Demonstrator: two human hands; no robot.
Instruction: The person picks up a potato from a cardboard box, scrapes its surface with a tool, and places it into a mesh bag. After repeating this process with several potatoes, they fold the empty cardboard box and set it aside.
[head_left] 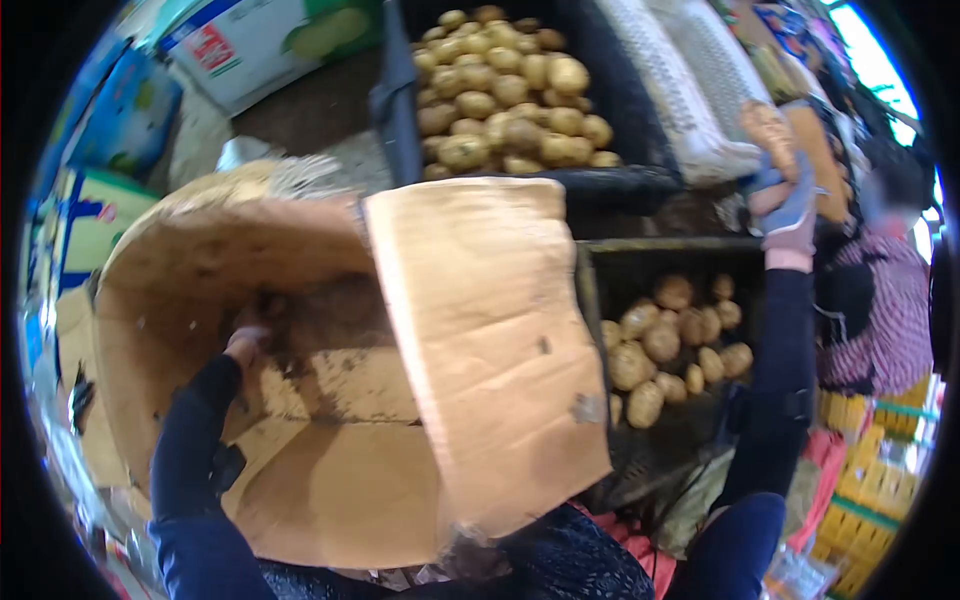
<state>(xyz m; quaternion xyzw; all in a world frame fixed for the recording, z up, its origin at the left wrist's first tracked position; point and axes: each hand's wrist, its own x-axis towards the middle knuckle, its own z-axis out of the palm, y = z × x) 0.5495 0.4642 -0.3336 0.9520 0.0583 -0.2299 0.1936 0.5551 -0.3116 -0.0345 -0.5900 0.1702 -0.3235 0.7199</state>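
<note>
My left hand [250, 338] reaches down inside a large cardboard box [340, 480] with dark dirt on its bottom; the hand is blurred and its fingers cannot be made out. One wide flap [500, 350] of the box hangs over its right side. My right hand [785, 195], in a grey-blue glove with bare fingertips, is at the upper right beside a white textured bag [700, 85]. Its fingers look bent against a brown cardboard piece [818, 165]; whether they grip it is unclear.
A dark-lined bin of potatoes [500, 95] stands beyond the box. Right of the flap, a black crate holds more potatoes [660, 342]. Another person in a checkered top [895, 310] is at the far right, above yellow crates [865, 490]. Printed cartons [245, 60] stand at the upper left.
</note>
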